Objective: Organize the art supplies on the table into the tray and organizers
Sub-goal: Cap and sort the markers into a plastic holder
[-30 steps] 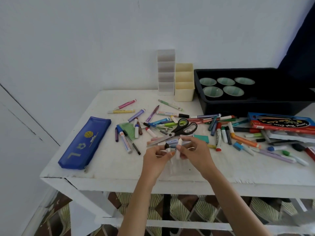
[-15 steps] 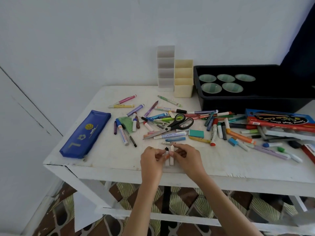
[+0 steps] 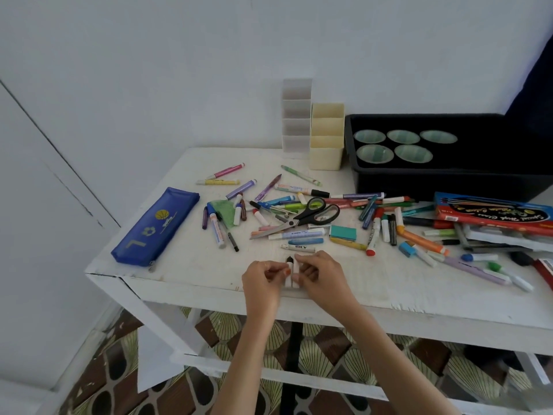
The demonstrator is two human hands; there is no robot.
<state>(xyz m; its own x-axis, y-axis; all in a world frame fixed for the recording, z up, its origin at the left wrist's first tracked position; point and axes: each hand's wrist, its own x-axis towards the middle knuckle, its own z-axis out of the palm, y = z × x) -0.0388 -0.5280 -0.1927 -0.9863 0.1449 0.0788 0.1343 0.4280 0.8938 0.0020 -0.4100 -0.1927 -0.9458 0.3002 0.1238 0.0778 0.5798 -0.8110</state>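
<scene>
Two short white markers (image 3: 294, 281), side by side at near edge of table (image 3: 191, 265), pinched between left hand (image 3: 263, 281) and right hand (image 3: 321, 277); which fingers touch which, hard to tell. scissors (image 3: 302, 218) just beyond. black tray (image 3: 419, 178) far right; cream organizer (image 3: 326, 142) left of it.

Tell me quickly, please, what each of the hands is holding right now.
Left hand: closed, pinching the short white markers at the table's front edge.
Right hand: closed, pinching the same white markers from the other side.

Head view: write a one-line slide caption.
Left hand and right hand pinch small white sticks near scattered markers, scissors, organizers and black tray.
</scene>
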